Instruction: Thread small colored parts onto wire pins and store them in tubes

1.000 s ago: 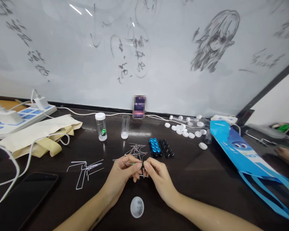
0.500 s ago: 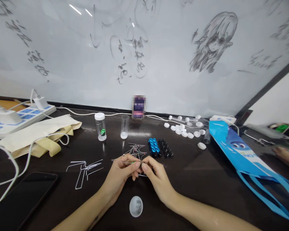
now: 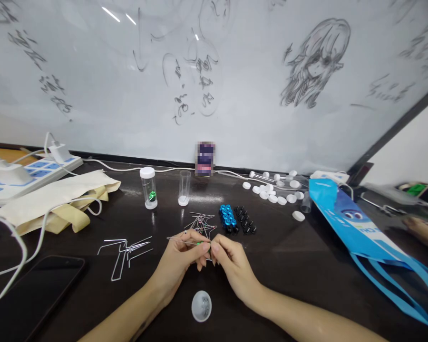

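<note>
My left hand and my right hand meet fingertip to fingertip over the dark table. Both pinch one small green part with thin wire legs, whose legs stick out to the left. Just beyond lies a loose pile of similar wire-legged parts. Bent bare wires lie to the left. A small round grey dish sits close under my wrists.
A capped vial with a green bit and an open clear tube stand behind. Blue caps, black caps and white lids lie right. A phone, cloth bag, power strip and blue bag flank me. Another person's hand rests far right.
My hands have barely shifted; the fingertips stay pinched on the green part. The view has drifted slightly.
</note>
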A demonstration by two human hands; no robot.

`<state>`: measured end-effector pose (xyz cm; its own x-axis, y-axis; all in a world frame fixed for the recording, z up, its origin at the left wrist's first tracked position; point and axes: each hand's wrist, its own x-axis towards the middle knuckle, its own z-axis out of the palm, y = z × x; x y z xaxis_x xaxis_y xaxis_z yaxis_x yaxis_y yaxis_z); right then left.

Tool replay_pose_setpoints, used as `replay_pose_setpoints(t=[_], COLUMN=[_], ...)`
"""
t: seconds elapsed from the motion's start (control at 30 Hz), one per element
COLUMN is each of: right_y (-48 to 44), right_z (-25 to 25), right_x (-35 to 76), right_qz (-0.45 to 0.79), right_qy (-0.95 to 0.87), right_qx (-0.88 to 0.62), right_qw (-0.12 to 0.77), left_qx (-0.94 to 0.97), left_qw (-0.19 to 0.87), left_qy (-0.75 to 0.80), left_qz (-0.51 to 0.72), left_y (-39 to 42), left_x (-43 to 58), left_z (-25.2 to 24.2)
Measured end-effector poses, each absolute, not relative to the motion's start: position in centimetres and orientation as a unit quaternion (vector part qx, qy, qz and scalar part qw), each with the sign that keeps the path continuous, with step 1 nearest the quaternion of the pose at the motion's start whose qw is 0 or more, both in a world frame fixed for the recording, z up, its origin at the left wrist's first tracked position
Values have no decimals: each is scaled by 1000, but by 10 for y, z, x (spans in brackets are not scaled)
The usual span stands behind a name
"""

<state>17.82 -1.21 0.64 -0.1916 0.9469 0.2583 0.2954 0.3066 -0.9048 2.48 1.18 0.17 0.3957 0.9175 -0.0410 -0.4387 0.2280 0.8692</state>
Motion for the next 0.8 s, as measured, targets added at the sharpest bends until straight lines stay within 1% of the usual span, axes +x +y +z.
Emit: replay_pose_setpoints(t=[0.3,0.47,0.63,0.8], right_y=[-14,-11,-12,-13], right_z=[10,5,5,7], right_x=[177,178,179,179], right_qz=[367,407,375,363], right_qy=[-667,-657,-664,-671], right_qx=[-461,-445,-474,-465], right_qw=[456,452,441,449], left_qx=[378,386,388,386], left_qw=[732,733,733,737], left_qy=[295,296,293,293], left_qz=[485,475,475,470], left_y=[15,15,14,14], left_x=[25,25,25,24], left_z=[5,5,4,3])
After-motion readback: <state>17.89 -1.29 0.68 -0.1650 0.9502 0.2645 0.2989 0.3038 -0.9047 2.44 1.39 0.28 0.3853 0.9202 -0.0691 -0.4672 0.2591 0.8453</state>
